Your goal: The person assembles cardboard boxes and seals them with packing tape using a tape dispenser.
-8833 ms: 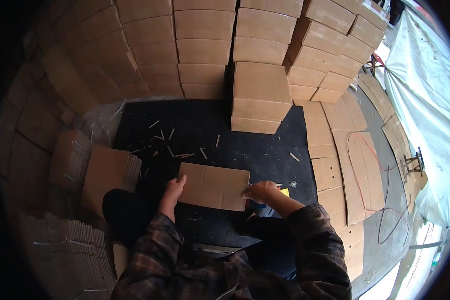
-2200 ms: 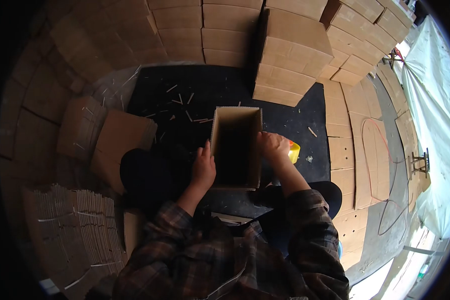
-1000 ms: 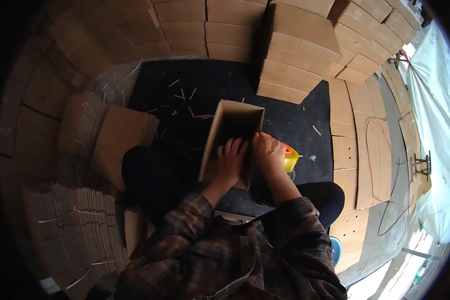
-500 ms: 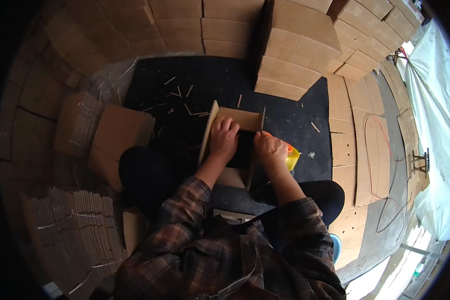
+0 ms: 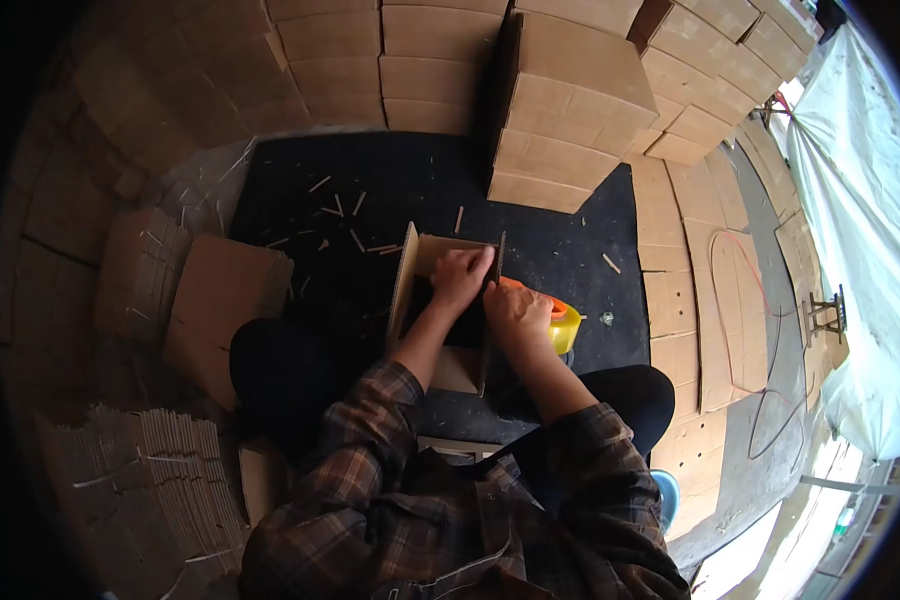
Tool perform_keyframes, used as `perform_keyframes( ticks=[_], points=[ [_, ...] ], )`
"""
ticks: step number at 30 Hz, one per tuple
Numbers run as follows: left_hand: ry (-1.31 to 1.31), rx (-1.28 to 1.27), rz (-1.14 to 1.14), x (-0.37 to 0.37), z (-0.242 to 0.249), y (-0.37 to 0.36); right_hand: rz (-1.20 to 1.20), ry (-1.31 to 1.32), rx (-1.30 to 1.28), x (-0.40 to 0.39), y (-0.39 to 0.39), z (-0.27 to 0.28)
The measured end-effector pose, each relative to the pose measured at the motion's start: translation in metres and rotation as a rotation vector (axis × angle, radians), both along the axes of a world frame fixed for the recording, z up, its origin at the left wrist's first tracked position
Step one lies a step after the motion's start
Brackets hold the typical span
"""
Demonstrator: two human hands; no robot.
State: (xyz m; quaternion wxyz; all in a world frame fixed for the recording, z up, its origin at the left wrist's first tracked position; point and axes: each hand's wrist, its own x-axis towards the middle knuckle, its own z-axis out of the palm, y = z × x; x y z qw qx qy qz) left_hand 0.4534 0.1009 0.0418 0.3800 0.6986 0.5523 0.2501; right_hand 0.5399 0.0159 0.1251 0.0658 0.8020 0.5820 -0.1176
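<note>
An open cardboard box [image 5: 403, 290] stands between my knees, with its walls upright. My left hand [image 5: 460, 277] reaches across the inside of it, fingers curled against the upper part of the right wall. Just outside that same wall, my right hand [image 5: 520, 315] is closed round the orange handle of a tape dispenser [image 5: 567, 326]. The dispenser's yellow part sticks out to the right of the hand. The fingertips of both hands are partly hidden, and the tape itself cannot be made out.
Cardboard scraps [image 5: 358, 204] litter the black mat [image 5: 430, 180]. Stacked boxes [image 5: 570, 120] rise at the back. Flattened cartons [image 5: 225, 290] and bundled cardboard [image 5: 170, 470] lie at left. Cardboard sheets [image 5: 670, 300], a thin hose [image 5: 715, 270] and white plastic sheeting [image 5: 860, 200] are at right.
My left hand has moved from the left inside of the box to its right wall. My right hand stays beside that wall with the dispenser. The whole view has shifted slightly.
</note>
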Motion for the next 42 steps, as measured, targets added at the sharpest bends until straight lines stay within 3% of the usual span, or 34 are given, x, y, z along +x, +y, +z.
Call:
perform_keyframes(
  ticks=[2,3,5,7,9,11,13,16,17,18,20,21,23,26,27,29,30,32,33,35,36,42],
  points=[
    [-0.407,-0.521,-0.202,0.003,0.043,-0.002,-0.005,0.007,-0.02,-0.003,0.001,0.002],
    [-0.432,-0.517,-0.132,0.003,0.068,-0.011,0.038,-0.024,-0.052,-0.003,0.001,0.003],
    [-0.357,-0.547,-0.196,0.002,0.061,0.001,0.077,-0.055,-0.086,0.001,0.002,0.006],
    [-0.283,-0.574,-0.254,-0.004,0.049,0.005,0.003,0.114,-0.071,0.009,0.004,0.012],
    [-0.419,-0.544,-0.131,-0.012,0.033,0.007,0.051,0.136,-0.093,0.019,0.002,0.029],
    [-0.521,-0.643,-0.054,-0.029,0.019,0.006,0.015,0.19,-0.201,0.029,0.006,0.04],
    [-0.803,-0.83,0.132,-0.038,0.002,0.003,0.008,0.173,-0.175,0.034,0.009,0.033],
    [-0.66,-0.755,0.212,-0.034,-0.031,-0.01,0.029,0.122,-0.149,0.03,0.012,0.004],
    [-0.445,-0.575,0.16,-0.031,-0.035,-0.01,0.048,0.085,-0.139,0.029,0.014,-0.005],
    [-0.445,-0.576,0.162,-0.029,-0.04,-0.011,0.049,0.086,-0.14,0.029,0.013,-0.014],
    [0.099,-0.184,0.061,-0.029,-0.002,-0.014,0.053,0.103,-0.208,0.026,0.013,-0.024],
    [0.1,-0.182,0.064,-0.033,0.026,-0.019,0.055,0.104,-0.207,0.028,0.014,-0.025],
    [0.352,0.055,-0.103,-0.052,0.081,-0.037,0.043,0.173,-0.214,0.03,0.011,-0.03],
    [-0.047,0.294,0.163,-0.093,0.099,-0.046,0.055,0.171,-0.243,0.028,0.012,-0.025],
    [-0.026,0.176,0.174,-0.112,0.101,-0.045,0.062,0.175,-0.244,0.028,0.013,-0.025],
    [-0.301,-0.086,0.127,-0.139,0.037,-0.039,0.065,0.188,-0.266,0.029,0.013,-0.026],
    [-0.325,-0.216,-0.029,-0.134,0.035,-0.048,0.067,0.192,-0.266,0.03,0.012,-0.028],
    [-0.604,-0.137,-0.026,-0.109,0.027,-0.057,0.077,0.194,-0.283,0.031,0.012,-0.03],
    [-0.609,-0.097,-0.054,-0.101,0.023,-0.059,0.072,0.195,-0.288,0.032,0.01,-0.031],
    [-0.073,0.257,-0.014,-0.082,0.01,-0.073,0.089,0.199,-0.287,0.032,0.011,-0.029],
    [0.282,0.179,0.043,-0.072,0.011,-0.082,0.091,0.196,-0.286,0.029,0.01,-0.029],
    [0.497,0.105,0.062,-0.062,0.017,-0.084,0.09,0.212,-0.279,0.027,0.013,-0.026]
  ],
)
